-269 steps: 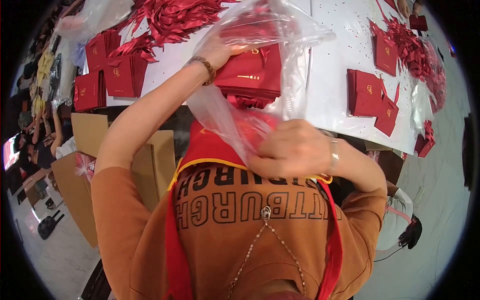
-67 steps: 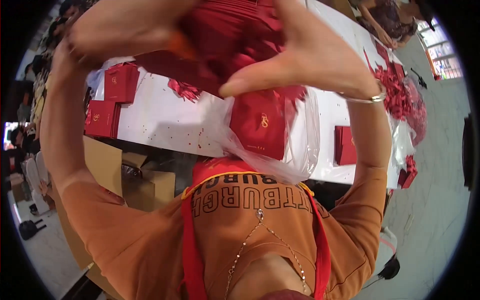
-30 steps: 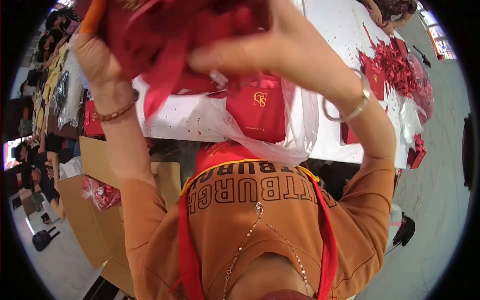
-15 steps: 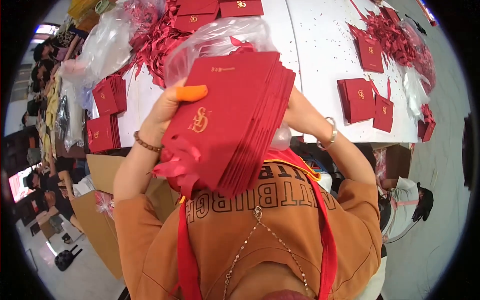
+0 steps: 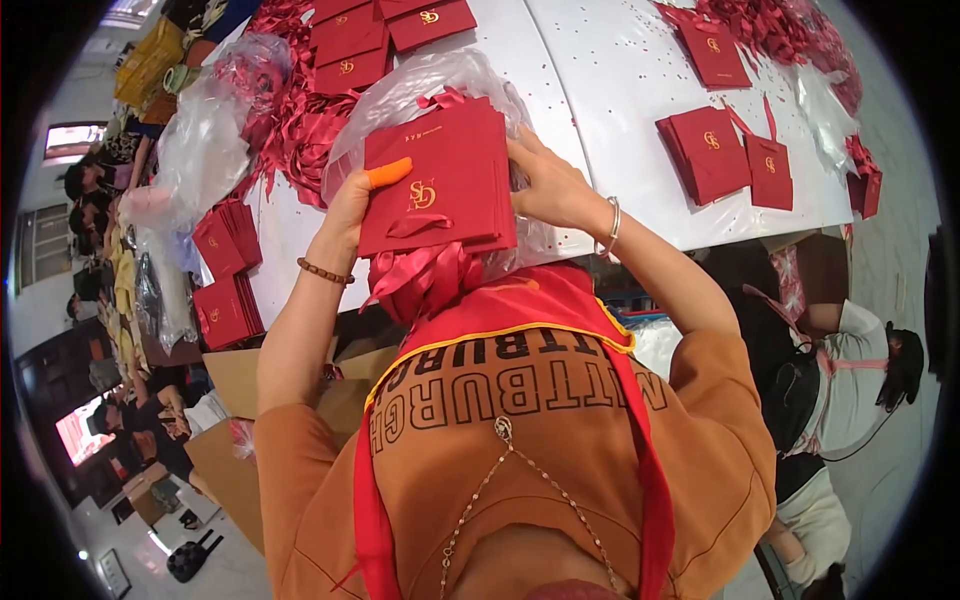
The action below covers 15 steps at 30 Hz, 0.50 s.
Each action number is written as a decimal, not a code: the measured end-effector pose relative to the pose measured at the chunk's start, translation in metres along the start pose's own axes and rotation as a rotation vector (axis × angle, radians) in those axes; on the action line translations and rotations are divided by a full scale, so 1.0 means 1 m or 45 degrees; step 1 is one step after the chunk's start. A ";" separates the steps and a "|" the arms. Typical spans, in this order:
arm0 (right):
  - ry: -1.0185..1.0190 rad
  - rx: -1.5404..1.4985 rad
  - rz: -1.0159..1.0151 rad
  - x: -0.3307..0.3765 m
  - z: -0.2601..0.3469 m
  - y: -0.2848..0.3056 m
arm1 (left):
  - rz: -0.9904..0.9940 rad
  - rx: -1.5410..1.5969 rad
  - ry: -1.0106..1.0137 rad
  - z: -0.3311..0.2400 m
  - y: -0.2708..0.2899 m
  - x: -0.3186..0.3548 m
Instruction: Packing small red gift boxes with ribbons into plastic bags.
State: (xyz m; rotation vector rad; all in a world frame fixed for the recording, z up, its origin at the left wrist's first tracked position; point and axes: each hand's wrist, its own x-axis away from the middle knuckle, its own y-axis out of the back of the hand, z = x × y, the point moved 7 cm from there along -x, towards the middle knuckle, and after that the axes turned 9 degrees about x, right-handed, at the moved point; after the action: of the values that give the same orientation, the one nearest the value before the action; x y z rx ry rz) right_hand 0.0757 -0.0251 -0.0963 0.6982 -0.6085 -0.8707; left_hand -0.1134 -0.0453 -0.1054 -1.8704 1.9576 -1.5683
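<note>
A stack of flat red paper bags (image 5: 440,185) with gold emblems and red ribbon handles is held between both hands above the near edge of the white table (image 5: 600,90). My left hand (image 5: 352,205), with an orange cover on the thumb, grips the stack's left side. My right hand (image 5: 552,185) grips its right side. A clear plastic bag (image 5: 420,85) bunches behind the stack and around it. Loose red ribbons (image 5: 420,280) hang below the stack against my red apron.
More red bags lie in piles on the table at far left (image 5: 228,240), top (image 5: 375,40) and right (image 5: 715,150). A heap of red ribbons (image 5: 300,120) and clear plastic bags (image 5: 205,150) sit at the left. Cardboard boxes (image 5: 240,400) stand below. Another person (image 5: 850,370) sits at the right.
The stack came out of the clear plastic bag and dropped from high in front of the camera to just above the table edge. Both hands stayed on it.
</note>
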 end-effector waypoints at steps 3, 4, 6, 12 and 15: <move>0.103 -0.230 -0.052 0.001 -0.008 -0.002 | -0.079 0.039 0.071 0.002 0.003 -0.008; 0.094 -0.233 -0.056 0.005 -0.013 -0.002 | -0.114 0.055 0.116 0.004 0.005 -0.011; 0.134 0.010 -0.464 0.018 -0.014 0.021 | -0.142 0.053 0.113 0.003 0.011 -0.015; 0.251 0.423 -0.503 0.067 0.019 0.073 | -0.150 -0.005 0.123 0.000 0.013 -0.024; 0.804 0.537 -0.857 0.091 0.077 0.083 | -0.178 -0.094 0.124 -0.002 0.011 -0.029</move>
State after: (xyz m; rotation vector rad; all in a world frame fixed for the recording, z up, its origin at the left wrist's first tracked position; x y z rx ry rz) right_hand 0.1051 -0.0860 0.0327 1.5393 0.0417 -1.0669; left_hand -0.1143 -0.0250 -0.1283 -2.0378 1.9886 -1.6760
